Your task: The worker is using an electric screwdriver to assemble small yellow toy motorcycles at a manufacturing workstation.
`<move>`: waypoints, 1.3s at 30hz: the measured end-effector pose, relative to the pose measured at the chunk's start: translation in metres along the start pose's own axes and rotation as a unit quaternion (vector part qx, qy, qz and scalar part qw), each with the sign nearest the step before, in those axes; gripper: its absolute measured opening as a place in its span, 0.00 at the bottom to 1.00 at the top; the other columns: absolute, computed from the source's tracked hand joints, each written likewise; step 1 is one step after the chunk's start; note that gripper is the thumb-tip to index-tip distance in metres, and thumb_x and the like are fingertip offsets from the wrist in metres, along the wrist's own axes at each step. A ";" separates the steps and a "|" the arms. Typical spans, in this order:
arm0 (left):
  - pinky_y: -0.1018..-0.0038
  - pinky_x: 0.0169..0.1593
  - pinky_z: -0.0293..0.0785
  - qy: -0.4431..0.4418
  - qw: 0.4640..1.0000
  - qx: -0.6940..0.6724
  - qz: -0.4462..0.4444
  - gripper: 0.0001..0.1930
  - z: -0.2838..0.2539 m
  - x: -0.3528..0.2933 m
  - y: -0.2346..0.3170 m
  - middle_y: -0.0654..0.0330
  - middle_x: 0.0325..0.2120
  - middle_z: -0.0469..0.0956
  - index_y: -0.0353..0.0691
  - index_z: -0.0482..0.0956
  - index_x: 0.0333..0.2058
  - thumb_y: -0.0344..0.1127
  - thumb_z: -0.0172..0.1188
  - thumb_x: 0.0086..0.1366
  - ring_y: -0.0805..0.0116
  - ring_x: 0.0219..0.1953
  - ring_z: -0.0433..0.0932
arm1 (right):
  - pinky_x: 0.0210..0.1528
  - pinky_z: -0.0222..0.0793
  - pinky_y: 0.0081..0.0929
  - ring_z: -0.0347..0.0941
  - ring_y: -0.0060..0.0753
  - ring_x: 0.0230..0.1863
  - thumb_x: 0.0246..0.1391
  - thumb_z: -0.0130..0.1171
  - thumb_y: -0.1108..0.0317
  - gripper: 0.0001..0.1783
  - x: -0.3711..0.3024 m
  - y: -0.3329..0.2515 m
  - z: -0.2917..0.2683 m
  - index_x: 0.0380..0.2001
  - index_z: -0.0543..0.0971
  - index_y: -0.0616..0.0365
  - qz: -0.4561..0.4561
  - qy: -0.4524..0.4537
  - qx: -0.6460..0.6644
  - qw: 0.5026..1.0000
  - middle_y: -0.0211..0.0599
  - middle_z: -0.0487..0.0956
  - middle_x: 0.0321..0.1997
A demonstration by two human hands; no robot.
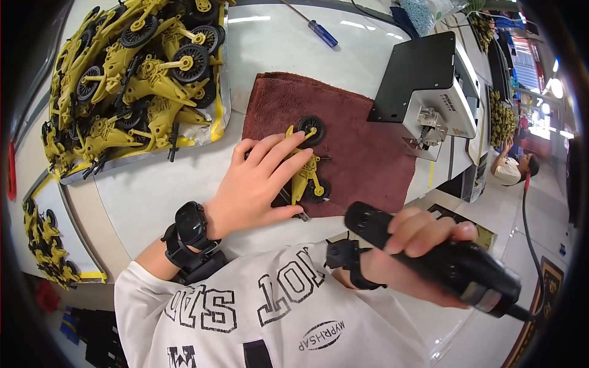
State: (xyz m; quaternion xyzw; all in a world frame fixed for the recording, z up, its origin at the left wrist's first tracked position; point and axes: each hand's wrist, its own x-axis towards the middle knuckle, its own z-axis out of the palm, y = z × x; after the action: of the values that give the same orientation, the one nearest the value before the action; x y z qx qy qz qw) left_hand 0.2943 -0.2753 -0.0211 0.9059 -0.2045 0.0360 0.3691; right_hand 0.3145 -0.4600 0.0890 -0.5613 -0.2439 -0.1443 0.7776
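Observation:
A yellow toy motorcycle with black spoked wheels lies on its side on a folded dark red cloth. My left hand holds it down, fingers laid across its body and thumb at its near end; the palm hides part of the toy. In my right hand is a black corded electric screwdriver, with fingers wrapped round its body. Its front end points left toward the toy's near wheel, with a thin bit reaching that way; whether the bit touches the toy I cannot tell.
A tray heaped with similar motorcycles stands at the far left, with a second tray nearer. A black and white screw-feeder-like machine stands right of the cloth. A blue-handled screwdriver lies at the back. Another person sits far right.

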 end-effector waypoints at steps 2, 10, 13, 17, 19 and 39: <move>0.61 0.54 0.53 -0.002 1.000 -0.003 -0.001 0.37 -0.001 -0.001 0.000 0.55 0.58 0.61 0.45 0.67 0.53 0.54 0.64 0.44 0.57 0.55 0.62 | 0.23 0.61 0.32 0.65 0.33 0.14 0.47 0.39 0.26 0.48 -0.010 0.008 0.003 0.49 0.64 0.65 -0.023 -0.050 -0.033 0.998 0.38 0.70 0.22; 0.61 0.52 0.55 0.011 1.000 -0.003 0.014 0.34 0.000 -0.001 -0.001 0.54 0.58 0.61 0.48 0.70 0.50 0.53 0.64 0.43 0.56 0.55 0.63 | 0.22 0.62 0.35 0.66 0.36 0.15 0.47 0.37 0.26 0.48 -0.014 0.012 0.009 0.49 0.63 0.65 -0.026 -0.081 -0.052 0.995 0.40 0.70 0.21; 0.61 0.52 0.55 0.010 1.000 -0.005 0.019 0.34 0.000 0.001 -0.001 0.55 0.58 0.61 0.48 0.70 0.50 0.52 0.65 0.42 0.57 0.54 0.63 | 0.21 0.62 0.34 0.66 0.37 0.15 0.46 0.38 0.24 0.49 -0.018 0.025 0.009 0.48 0.63 0.65 -0.027 -0.052 -0.091 0.994 0.41 0.71 0.21; 0.61 0.51 0.56 0.007 1.000 -0.004 0.013 0.34 0.002 0.000 -0.001 0.56 0.58 0.61 0.49 0.70 0.50 0.51 0.65 0.42 0.57 0.55 0.63 | 0.19 0.61 0.31 0.66 0.35 0.15 0.40 0.41 0.22 0.52 -0.021 0.039 0.005 0.47 0.64 0.65 -0.037 -0.053 -0.047 0.997 0.41 0.71 0.21; 0.61 0.52 0.55 0.008 1.000 -0.008 0.015 0.34 0.002 0.001 -0.002 0.56 0.58 0.61 0.49 0.70 0.50 0.51 0.65 0.41 0.57 0.54 0.63 | 0.19 0.62 0.30 0.65 0.35 0.14 0.39 0.43 0.21 0.52 -0.023 0.041 0.002 0.46 0.64 0.65 -0.048 -0.024 -0.031 0.998 0.41 0.71 0.21; 0.66 0.41 0.58 0.103 0.975 0.059 0.189 0.31 -0.055 -0.003 0.092 0.55 0.54 0.64 0.44 0.72 0.44 0.36 0.62 0.33 0.56 0.47 0.64 | 0.29 0.57 0.28 0.65 0.23 0.18 0.32 0.70 0.46 0.44 -0.039 -0.078 -0.033 0.47 0.63 0.62 -0.235 -0.140 0.137 0.952 0.27 0.67 0.22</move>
State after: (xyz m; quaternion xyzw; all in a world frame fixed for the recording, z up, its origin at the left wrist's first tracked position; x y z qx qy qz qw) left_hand 0.2597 -0.2961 0.0778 0.8622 -0.3306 0.2104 0.3210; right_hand 0.2504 -0.5181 0.1223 -0.3906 -0.4927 -0.2078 0.7494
